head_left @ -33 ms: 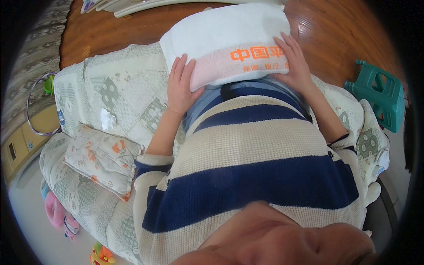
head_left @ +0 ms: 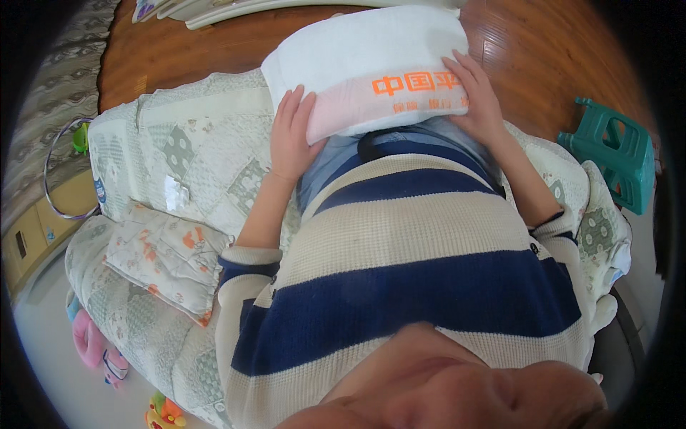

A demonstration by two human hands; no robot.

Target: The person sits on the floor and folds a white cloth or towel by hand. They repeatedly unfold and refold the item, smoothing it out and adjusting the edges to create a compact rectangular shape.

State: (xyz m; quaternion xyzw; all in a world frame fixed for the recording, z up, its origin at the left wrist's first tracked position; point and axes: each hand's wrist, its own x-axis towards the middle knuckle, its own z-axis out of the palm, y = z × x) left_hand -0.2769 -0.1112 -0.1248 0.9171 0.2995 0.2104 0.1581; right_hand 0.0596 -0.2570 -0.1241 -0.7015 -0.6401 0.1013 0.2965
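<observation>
1. Left hand [head_left: 289, 136] lies on the towel [head_left: 364, 53] at its left edge; fingers straight and close together, thumb held away from them; laid on the cloth rather than clamped.
2. One towel, white with orange print, folded thick, sits on the lap between two hands; its near edge rests over the jeans [head_left: 336, 157].
3. Right hand [head_left: 480, 100] lies on the towel's right edge; fingers a little apart, thumb out by the near edge; likewise laid on, not clenched.
4. Far left, one cream cabinet [head_left: 64, 200] looks closed, its contents hidden; one hoop [head_left: 46, 171] stands beside it; one green thing [head_left: 80, 138] shows near the hoop's top, kind unclear.
5. Three toys lie on the floor left of the sofa [head_left: 204, 143]: one pink ring [head_left: 87, 343]; one small pink-and-white toy [head_left: 114, 367]; one yellow-orange toy [head_left: 166, 411].
6. One cushion [head_left: 168, 261], white with orange flowers, lies on the sofa; one patchwork cover dresses the seat.
7. Far right, one green stool [head_left: 618, 154] stands beside the sofa.
</observation>
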